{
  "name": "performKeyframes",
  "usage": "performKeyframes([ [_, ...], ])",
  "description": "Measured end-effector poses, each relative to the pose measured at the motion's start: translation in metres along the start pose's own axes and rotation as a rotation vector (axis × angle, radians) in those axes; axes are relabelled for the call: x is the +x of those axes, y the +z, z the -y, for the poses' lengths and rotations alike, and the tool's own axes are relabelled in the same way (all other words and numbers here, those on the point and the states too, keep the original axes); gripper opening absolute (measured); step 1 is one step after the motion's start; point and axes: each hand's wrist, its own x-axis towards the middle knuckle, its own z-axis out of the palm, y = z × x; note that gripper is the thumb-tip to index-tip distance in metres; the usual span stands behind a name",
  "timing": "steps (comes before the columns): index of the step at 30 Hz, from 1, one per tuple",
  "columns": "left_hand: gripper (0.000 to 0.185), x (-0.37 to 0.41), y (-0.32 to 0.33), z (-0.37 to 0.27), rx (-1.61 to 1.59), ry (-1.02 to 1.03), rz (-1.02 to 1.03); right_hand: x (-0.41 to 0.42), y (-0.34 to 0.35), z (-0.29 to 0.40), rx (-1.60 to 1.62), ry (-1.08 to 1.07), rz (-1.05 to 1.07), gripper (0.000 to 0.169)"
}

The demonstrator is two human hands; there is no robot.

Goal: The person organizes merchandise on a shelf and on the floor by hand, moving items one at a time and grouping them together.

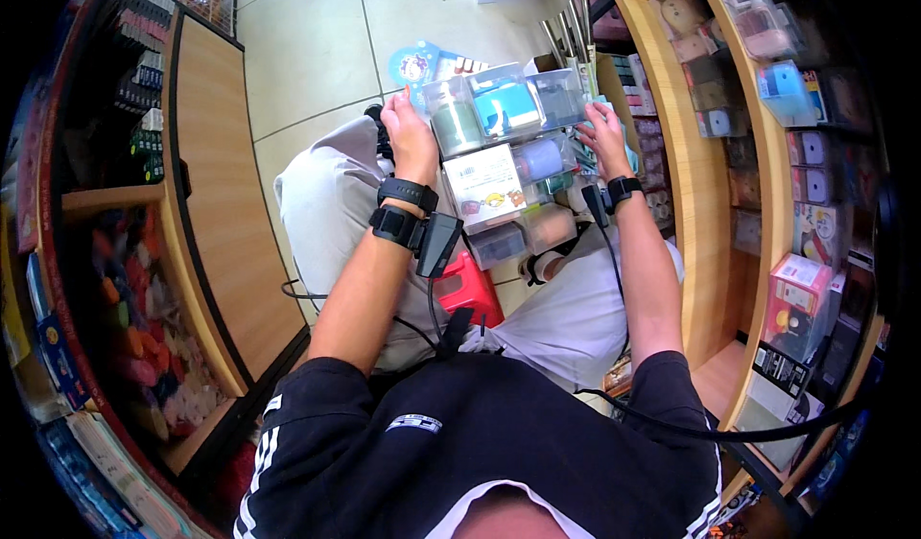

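Several clear plastic boxes lie in a cluster before my knees, among them one with a green item, one with a bright blue item and a dark one. Below them is a white printed box, beside a box with a lavender item. My left hand is at the left side of the cluster, its fingertips by an orange bit near a blue printed card. My right hand has its fingers apart at the right edge of the dark box; whether it touches the box is unclear.
A red plastic stool stands between my legs. Wooden shelves with boxed goods rise on the right; a wooden cabinet and stocked shelves stand on the left. Metal poles are beyond the boxes. A black cable crosses my right side.
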Motion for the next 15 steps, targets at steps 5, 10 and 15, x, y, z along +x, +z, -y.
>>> performKeyframes([
  [5,0.055,-0.018,0.005,-0.034,-0.133,0.026,0.04,-0.01,-0.014,0.013,0.09,-0.081,-0.173,0.057],
  [10,0.066,-0.024,0.004,-0.04,-0.244,0.045,0.075,-0.018,-0.023,0.02,0.118,-0.173,-0.215,0.05],
  [15,0.071,-0.04,0.02,-0.06,-0.091,0.194,0.158,-0.076,-0.095,0.046,0.258,-0.083,-0.3,0.043],
])
